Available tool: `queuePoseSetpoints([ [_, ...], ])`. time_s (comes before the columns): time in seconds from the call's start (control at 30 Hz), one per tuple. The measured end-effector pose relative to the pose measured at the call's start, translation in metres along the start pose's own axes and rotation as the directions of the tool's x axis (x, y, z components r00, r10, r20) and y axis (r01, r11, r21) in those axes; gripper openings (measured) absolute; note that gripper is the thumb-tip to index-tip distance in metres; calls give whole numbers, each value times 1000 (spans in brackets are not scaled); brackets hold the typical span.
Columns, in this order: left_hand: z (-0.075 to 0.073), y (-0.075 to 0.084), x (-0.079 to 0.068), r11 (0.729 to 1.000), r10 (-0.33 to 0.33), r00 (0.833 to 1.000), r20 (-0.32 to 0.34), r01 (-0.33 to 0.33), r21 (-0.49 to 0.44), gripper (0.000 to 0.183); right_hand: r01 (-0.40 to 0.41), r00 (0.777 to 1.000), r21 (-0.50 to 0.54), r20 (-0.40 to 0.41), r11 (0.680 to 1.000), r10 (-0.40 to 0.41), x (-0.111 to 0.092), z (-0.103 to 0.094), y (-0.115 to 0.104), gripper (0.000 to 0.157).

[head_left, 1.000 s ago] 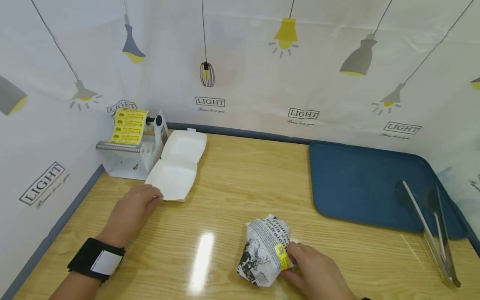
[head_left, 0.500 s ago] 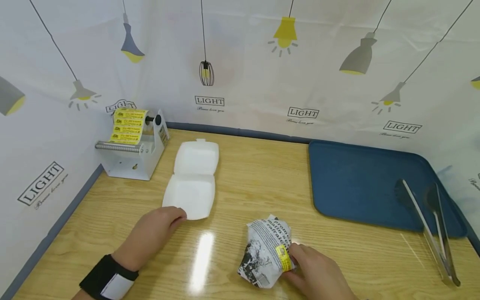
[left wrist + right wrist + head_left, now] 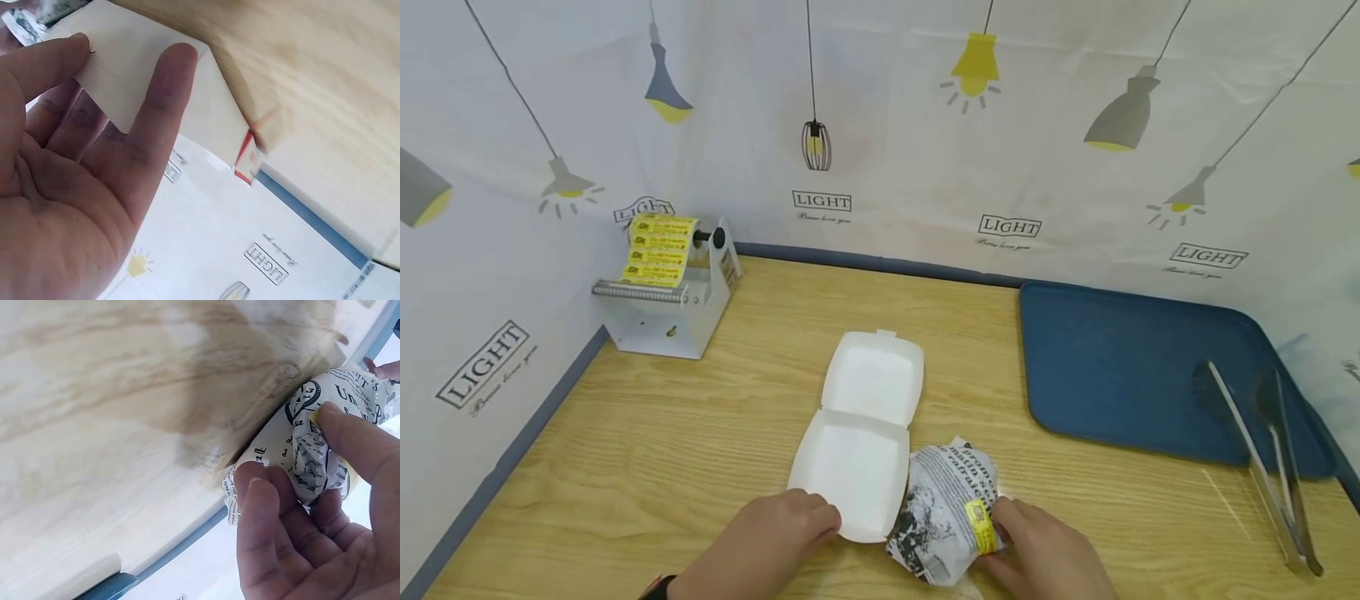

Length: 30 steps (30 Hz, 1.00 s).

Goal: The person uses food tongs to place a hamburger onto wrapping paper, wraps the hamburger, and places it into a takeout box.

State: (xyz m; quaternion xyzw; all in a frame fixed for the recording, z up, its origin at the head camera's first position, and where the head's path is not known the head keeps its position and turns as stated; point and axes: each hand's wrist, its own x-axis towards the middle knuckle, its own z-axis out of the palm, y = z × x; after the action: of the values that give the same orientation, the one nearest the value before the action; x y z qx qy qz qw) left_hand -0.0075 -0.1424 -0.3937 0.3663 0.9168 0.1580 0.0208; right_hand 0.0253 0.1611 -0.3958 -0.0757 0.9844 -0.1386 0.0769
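A white hinged takeout box (image 3: 853,475) lies unfolded on the wooden table, lid side away from me, both halves showing bare white insides. My left hand (image 3: 775,533) pinches the near left corner of this box; in the left wrist view, thumb and fingers lie on either side of its wall (image 3: 134,47). Just right of the box sits a bundle wrapped in newsprint-patterned paper (image 3: 943,517), bearing a yellow label (image 3: 980,525). My right hand (image 3: 1052,550) grips the bundle's right side, thumb on the crumpled paper (image 3: 312,450). What the paper wraps is hidden.
A white label dispenser (image 3: 662,329) with a roll of yellow labels (image 3: 658,250) stands at the back left corner. On the right lies a blue tray (image 3: 1097,367), with metal tongs (image 3: 1247,442) across its near right corner. Printed white sheeting (image 3: 910,167) closes off the back and sides.
My left hand has drawn the takeout box from beside the label dispenser toward me and right, up against the paper-wrapped bundle. The right hand keeps its grip, shifted very slightly right.
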Motion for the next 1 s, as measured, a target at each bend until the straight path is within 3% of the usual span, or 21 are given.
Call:
queuePoseSetpoints([
  [0.1, 1, 5, 0, 1000, 12, 1000, 16, -12, -17, 11, -3, 1000, 8, -4, 1000, 3, -1, 0, 2, 37],
  [0.23, -2, 8, -1, 1000, -23, 999, -24, 23, -5, 16, 6, 1000, 12, -16, 1000, -6, -2, -1, 4, 41],
  [0.43, -9, 12, 2, 998, -55, 979, -195, 61, 24, 51, -63, 997, 38, 48, 997, 61, -4, -6, 5, 48],
  [0.57, -14, 17, 11, 997, -57, 949, -309, 68, 24, 59, -149, 983, 67, 121, 987, 140, -4, -14, 8, 56],
  [0.63, -17, 20, 16, 998, -44, 941, -336, 56, 23, 59, -171, 981, 88, 110, 981, 161, -5, -18, 9, 62],
  [0.73, -22, 27, 27, 999, -31, 957, -287, 18, -45, 68, -99, 995, 139, -8, 985, 101, -6, -21, 11, 69],
  [0.8, -21, 35, 38, 986, -24, 982, -189, -8, -167, 82, 7, 996, 188, -88, 982, 10, -4, -19, 13, 82],
  [0.87, -14, 44, 51, 967, -13, 997, -76, -6, -253, 100, 137, 983, 246, -150, 960, -102, -1, -14, 16, 100],
  [0.93, -1, 50, 64, 971, 27, 1000, 2, -26, -237, 116, 229, 970, 310, -152, 923, -190, 3, -7, 19, 116],
  [1.0, 10, 52, 74, 987, 61, 997, 52, -52, -154, 126, 272, 962, 357, -120, 894, -245, 6, -3, 22, 123],
])
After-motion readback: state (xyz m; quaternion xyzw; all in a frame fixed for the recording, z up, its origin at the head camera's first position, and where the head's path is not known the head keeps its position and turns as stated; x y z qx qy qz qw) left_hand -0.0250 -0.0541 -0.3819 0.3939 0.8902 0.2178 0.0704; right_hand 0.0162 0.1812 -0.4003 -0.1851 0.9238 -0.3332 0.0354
